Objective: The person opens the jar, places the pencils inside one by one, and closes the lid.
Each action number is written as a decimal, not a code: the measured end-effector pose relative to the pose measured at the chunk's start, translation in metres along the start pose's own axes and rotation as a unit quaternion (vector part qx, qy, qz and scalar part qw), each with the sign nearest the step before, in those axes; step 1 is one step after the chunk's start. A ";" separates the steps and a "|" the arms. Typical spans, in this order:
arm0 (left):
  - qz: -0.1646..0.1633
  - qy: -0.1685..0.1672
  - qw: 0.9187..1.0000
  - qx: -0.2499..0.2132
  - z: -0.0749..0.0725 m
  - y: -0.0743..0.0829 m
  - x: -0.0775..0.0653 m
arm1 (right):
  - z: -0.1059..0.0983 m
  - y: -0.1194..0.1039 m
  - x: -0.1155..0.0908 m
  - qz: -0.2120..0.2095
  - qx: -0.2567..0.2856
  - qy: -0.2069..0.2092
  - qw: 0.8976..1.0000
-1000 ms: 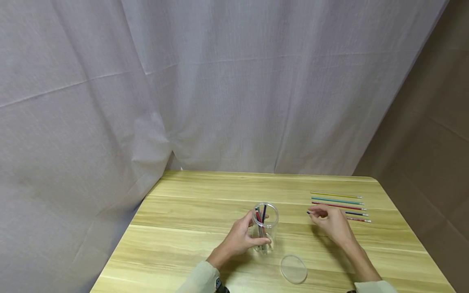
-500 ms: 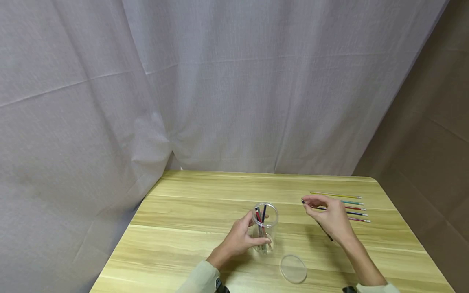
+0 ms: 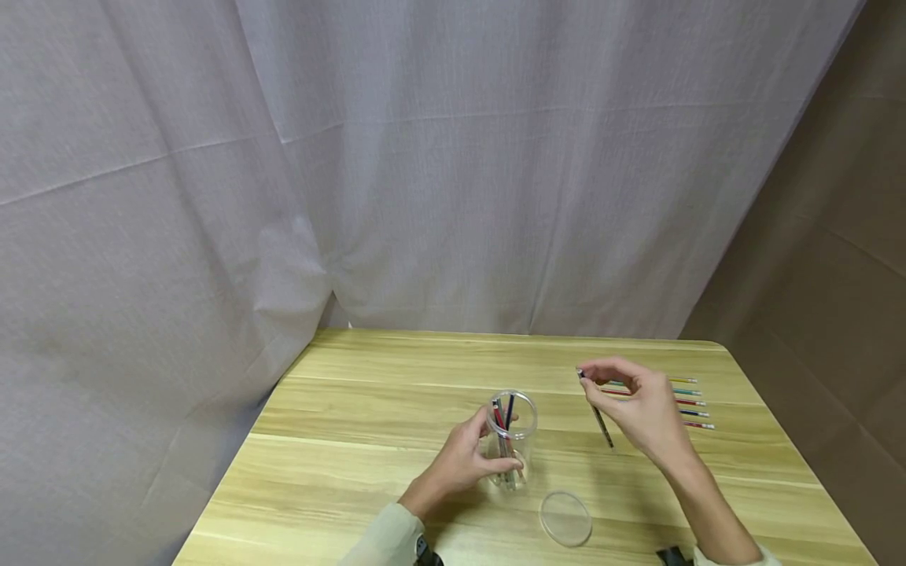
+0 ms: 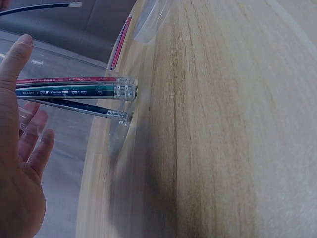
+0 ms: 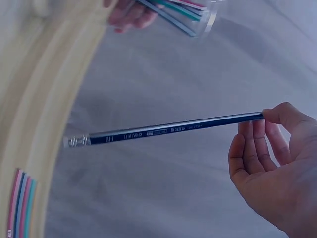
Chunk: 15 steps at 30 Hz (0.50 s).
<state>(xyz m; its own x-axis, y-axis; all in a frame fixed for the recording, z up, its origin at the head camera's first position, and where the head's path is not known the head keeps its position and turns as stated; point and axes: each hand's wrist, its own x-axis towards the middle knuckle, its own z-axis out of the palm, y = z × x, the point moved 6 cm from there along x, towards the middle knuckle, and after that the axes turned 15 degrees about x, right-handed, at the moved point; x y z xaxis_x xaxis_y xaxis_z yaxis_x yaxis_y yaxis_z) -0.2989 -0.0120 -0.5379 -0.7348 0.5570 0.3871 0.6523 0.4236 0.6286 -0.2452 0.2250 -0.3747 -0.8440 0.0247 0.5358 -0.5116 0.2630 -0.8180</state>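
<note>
My left hand (image 3: 460, 460) curls round a clear plastic jar (image 3: 529, 448) that stands upright on the table. Inside the jar several pencils (image 4: 74, 92) lean together, eraser ends down, in red, green and dark blue. Between thumb and fingertips my right hand (image 3: 647, 409) pinches a dark blue pencil (image 5: 173, 129) near one end, raised above the table to the right of the jar. Its eraser end hangs down and points away from the hand. Behind the right hand a row of pencils (image 3: 690, 402) lies on the table, partly covered by that hand.
A round clear lid (image 3: 565, 519) lies flat on the wooden table (image 3: 396, 362), in front of the jar and to its right. Grey curtain cloth (image 3: 439, 196) hangs along the far edge of the table, and a brown one (image 3: 821, 314) at the right.
My right hand has lifted the dark blue pencil off the table and tipped it from lying to steeply hanging, moving slightly up and away. The left hand and jar have stayed put.
</note>
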 end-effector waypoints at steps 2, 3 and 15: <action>-0.002 -0.002 1.000 -0.002 0.000 0.000 0.000 | 0.001 -0.009 0.001 0.001 0.028 0.000 1.000; -0.001 -0.002 1.000 -0.001 0.000 0.000 0.000 | 0.002 -0.015 0.002 -0.002 0.041 0.000 0.999; -0.003 -0.002 1.000 0.005 0.000 0.000 0.000 | 0.005 -0.060 0.009 -0.071 0.102 0.006 0.992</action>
<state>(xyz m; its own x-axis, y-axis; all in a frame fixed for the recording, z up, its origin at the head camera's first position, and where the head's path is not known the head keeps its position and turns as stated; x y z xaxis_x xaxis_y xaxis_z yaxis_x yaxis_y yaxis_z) -0.2985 -0.0116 -0.5379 -0.7383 0.5566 0.3810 0.6496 0.4346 0.6238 -0.2231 0.2052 -0.3220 -0.7597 0.0140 0.6501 -0.6482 0.0632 -0.7588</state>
